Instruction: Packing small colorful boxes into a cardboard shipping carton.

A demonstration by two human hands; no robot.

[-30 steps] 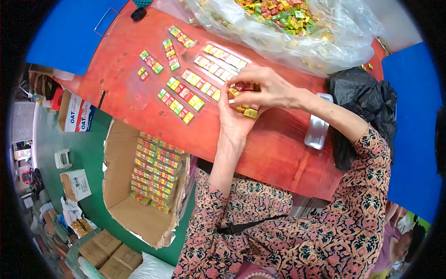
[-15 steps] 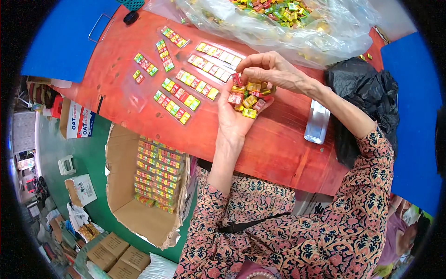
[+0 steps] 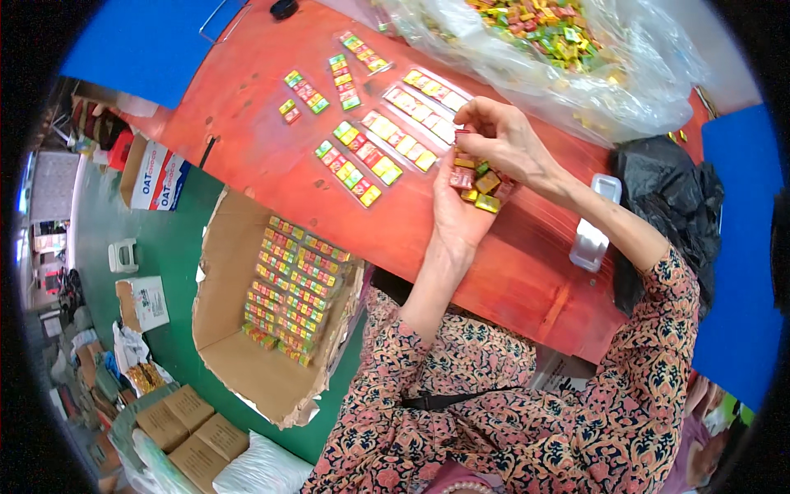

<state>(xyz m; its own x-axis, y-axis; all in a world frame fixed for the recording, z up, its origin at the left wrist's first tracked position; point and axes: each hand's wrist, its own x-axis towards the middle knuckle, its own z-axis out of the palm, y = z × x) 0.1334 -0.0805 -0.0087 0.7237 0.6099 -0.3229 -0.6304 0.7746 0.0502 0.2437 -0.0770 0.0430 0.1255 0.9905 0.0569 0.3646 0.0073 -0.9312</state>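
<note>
My left hand (image 3: 457, 216) is cupped, palm up, over the red table, holding a small pile of wrapped candies (image 3: 485, 183) in yellow, red and green. Above that palm, my right hand (image 3: 510, 148) pinches at a red candy (image 3: 462, 136) on the pile's left side; its fingertips partly cover it. Just left of my hands, clear trays filled with candies lie slanted in rows, among them a nearby tray (image 3: 399, 142) and a tray further left (image 3: 347, 173). Shorter rows stand beyond, one a short candy row (image 3: 306, 91). A loose candy pair (image 3: 290, 111) sits left of these.
A clear plastic bag (image 3: 650, 74) heaped with candies covers the far side of the red table (image 3: 247, 140). Right of my hands lie an empty clear tray (image 3: 597, 222) and a black plastic bag (image 3: 671, 189). Below the table's left edge, a cardboard box (image 3: 239, 362) holds stacked candy trays.
The whole view has shifted, so table and trays appear further right. My right fingers have closed in over the red candy at the pile's left side; my left palm still holds the pile.
</note>
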